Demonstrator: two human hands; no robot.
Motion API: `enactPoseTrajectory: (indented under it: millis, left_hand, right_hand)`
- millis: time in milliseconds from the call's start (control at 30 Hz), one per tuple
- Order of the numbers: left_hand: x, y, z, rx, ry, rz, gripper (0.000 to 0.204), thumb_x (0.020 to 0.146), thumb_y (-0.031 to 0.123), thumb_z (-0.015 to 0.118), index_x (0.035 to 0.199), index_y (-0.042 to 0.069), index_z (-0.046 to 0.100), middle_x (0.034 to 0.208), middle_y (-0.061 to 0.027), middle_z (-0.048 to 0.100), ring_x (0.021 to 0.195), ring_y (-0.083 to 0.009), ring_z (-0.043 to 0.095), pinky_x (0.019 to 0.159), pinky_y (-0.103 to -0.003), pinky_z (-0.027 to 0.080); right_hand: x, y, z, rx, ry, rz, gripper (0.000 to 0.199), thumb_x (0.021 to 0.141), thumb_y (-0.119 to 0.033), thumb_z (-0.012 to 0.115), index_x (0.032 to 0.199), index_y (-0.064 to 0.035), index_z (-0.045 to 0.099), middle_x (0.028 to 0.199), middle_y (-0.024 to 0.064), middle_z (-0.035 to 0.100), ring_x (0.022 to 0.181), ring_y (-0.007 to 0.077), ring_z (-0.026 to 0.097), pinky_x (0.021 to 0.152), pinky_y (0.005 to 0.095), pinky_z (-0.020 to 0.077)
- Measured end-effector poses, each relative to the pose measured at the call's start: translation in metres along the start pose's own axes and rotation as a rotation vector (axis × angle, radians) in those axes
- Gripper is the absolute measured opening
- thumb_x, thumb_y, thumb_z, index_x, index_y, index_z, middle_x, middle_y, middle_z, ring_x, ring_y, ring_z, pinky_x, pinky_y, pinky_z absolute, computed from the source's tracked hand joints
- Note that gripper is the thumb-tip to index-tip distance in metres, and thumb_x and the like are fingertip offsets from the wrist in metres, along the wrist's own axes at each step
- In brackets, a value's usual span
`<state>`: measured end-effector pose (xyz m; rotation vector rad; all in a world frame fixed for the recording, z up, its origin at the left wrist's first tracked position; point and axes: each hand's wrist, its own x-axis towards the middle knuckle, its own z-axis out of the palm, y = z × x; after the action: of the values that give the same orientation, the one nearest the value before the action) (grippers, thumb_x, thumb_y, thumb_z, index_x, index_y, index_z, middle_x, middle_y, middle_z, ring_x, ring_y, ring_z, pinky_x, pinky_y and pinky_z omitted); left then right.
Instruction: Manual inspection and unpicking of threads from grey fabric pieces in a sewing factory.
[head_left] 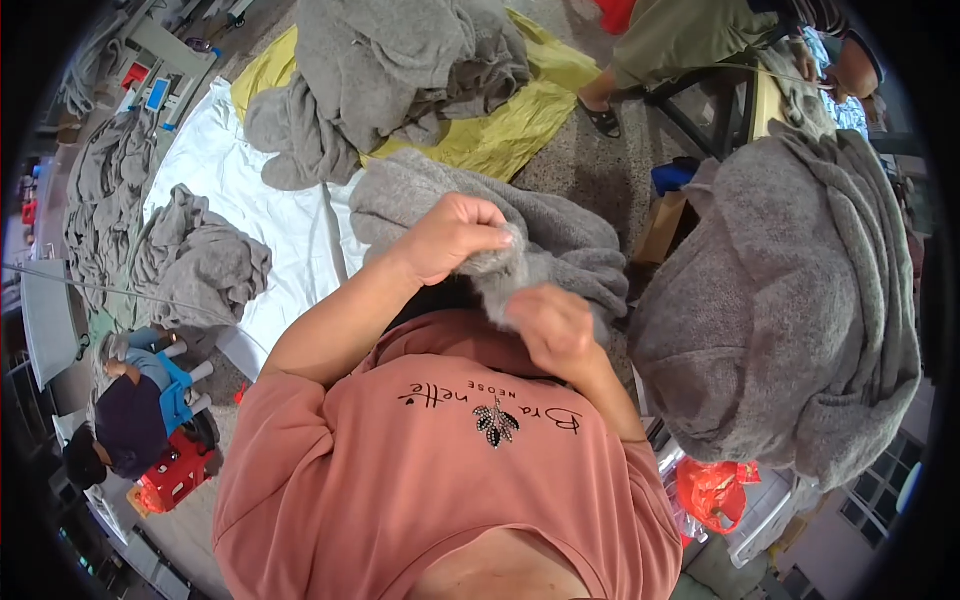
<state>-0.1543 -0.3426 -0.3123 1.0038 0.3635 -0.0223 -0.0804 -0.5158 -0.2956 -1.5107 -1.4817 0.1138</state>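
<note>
A soft grey knitted woollen garment is pinched between the closed fingers of the left hand and the right hand. Just right of the fingers, a heaped grey knitwear pile is seen. Beyond them, crumpled yellow sheeting is spread under more grey garments.

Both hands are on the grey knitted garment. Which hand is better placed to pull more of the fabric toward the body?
Probably the left hand. It sits higher on the grey knitted garment, fingers closed over a bunched fold next to the loose bulk. The right hand pinches the lower edge, already close to the chest.
</note>
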Motion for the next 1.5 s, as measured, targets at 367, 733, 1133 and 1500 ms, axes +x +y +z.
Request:
enactPoseTrajectory:
  millis: [367, 733, 1133, 1500]
  left_hand:
    - [-0.007, -0.019, 0.000, 0.120, 0.063, -0.027, 0.010, 0.076, 0.005, 0.059, 0.068, 0.000, 0.059, 0.059, 0.0038, 0.051, 0.053, -0.0012, 0.039, 0.046, -0.017, 0.030]
    - [-0.014, -0.025, -0.005, 0.253, 0.124, 0.073, 0.003, 0.069, -0.002, 0.061, 0.071, -0.002, 0.059, 0.062, 0.0023, 0.053, 0.058, -0.0024, 0.044, 0.048, -0.019, 0.036]
    - [-0.016, -0.035, -0.004, 0.431, 0.146, 0.135, 0.006, 0.069, -0.005, 0.061, 0.074, -0.001, 0.061, 0.064, -0.0015, 0.059, 0.059, -0.0034, 0.051, 0.052, -0.018, 0.040]
    - [-0.019, -0.032, 0.005, 0.586, 0.221, 0.215, 0.007, 0.069, -0.004, 0.061, 0.075, -0.001, 0.061, 0.066, -0.0037, 0.060, 0.059, -0.0046, 0.052, 0.052, -0.021, 0.041]
  right_hand:
    - [0.005, 0.028, 0.021, -0.243, 0.049, -0.070, 0.017, 0.057, 0.005, 0.055, 0.072, 0.0004, 0.053, 0.071, 0.0095, 0.055, 0.056, 0.0224, 0.052, 0.048, 0.0297, 0.0434]
    - [0.010, 0.035, 0.028, -0.040, 0.029, 0.145, 0.021, 0.060, 0.012, 0.049, 0.078, 0.0004, 0.052, 0.082, 0.0137, 0.055, 0.065, 0.0268, 0.055, 0.054, 0.0296, 0.0454]
    - [-0.001, 0.050, 0.018, 0.447, -0.213, 0.616, 0.019, 0.067, 0.007, 0.051, 0.085, 0.0007, 0.054, 0.073, 0.0124, 0.055, 0.065, 0.0238, 0.055, 0.059, 0.0296, 0.0435]
    - [-0.009, 0.034, 0.027, 0.009, -0.101, 0.473, 0.009, 0.068, 0.003, 0.051, 0.076, 0.0006, 0.053, 0.068, 0.0142, 0.053, 0.059, 0.0310, 0.053, 0.053, 0.0334, 0.0429]
